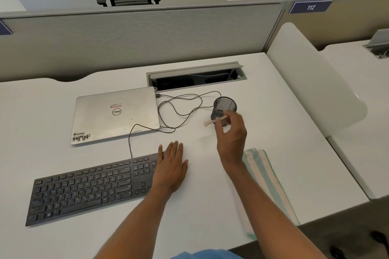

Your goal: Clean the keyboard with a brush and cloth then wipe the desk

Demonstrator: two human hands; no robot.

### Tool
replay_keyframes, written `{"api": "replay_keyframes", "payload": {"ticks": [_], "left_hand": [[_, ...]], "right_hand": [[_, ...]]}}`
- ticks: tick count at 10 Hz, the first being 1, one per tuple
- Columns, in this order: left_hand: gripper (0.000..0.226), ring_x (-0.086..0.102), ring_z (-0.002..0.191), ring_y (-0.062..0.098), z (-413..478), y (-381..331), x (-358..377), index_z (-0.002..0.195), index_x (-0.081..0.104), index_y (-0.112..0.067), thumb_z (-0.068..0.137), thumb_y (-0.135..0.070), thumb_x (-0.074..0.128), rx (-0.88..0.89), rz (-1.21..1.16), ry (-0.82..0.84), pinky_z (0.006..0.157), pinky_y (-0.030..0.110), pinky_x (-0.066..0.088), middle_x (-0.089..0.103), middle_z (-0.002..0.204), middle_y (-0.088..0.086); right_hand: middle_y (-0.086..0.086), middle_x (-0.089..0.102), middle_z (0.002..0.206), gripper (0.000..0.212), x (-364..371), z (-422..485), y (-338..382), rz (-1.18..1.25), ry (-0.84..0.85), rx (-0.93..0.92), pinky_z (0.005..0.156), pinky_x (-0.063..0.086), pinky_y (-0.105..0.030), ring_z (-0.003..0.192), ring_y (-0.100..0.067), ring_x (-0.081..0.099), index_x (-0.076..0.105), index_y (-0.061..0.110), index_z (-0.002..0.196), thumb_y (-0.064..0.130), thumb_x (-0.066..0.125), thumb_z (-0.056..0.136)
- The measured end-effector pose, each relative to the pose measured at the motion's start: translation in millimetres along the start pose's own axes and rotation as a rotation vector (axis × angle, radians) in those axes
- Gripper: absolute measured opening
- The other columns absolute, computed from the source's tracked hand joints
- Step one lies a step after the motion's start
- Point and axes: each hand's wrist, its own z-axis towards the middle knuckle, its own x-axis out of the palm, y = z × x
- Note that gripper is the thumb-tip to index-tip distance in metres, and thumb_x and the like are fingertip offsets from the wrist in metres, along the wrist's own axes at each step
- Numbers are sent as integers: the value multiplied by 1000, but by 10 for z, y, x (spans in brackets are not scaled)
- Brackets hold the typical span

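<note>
A black keyboard [88, 187] lies at an angle on the white desk [210, 206]. My left hand [171, 168] rests flat on the keyboard's right end, fingers straight. My right hand [230, 132] is raised just in front of a black mesh cup [225, 106] and pinches a small pale brush [213, 121], whose tip points left. A striped green and cream cloth [267, 181] lies folded on the desk to the right, partly hidden under my right forearm.
A shut silver laptop [114, 114] lies behind the keyboard. A thin black cable [181, 104] loops between laptop and mesh cup. An open cable tray [195, 78] sits at the back. Grey partitions stand behind, a white divider at the right.
</note>
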Motion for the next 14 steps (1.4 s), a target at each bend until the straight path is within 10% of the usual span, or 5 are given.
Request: {"api": "replay_keyframes", "payload": {"ticks": [6,10,14], "left_hand": [[66,43,151,37,51,-396,265,155,48,-1,103,-39,29,60,67,-2,124,56,34,42,163,21],[65,37,155,36,60,-402,290,158,43,-2,106,-39,31,51,67,2,124,57,35,37,166,21],[71,21,161,34,54,-395,291,164,27,-3,106,-42,14,27,89,27,131,53,13,22,173,18]], "right_hand": [[-4,57,91,17,181,1043,-360,-209,107,-22,72,55,-43,78,-25,58,58,16,104,13,67,91],[-6,67,86,16,484,1148,-533,-630,298,-101,74,48,-38,85,-28,60,67,16,104,24,65,90],[-7,66,93,44,370,1224,-631,-660,126,-160,77,46,-41,89,-28,59,68,10,102,41,37,97]]}}
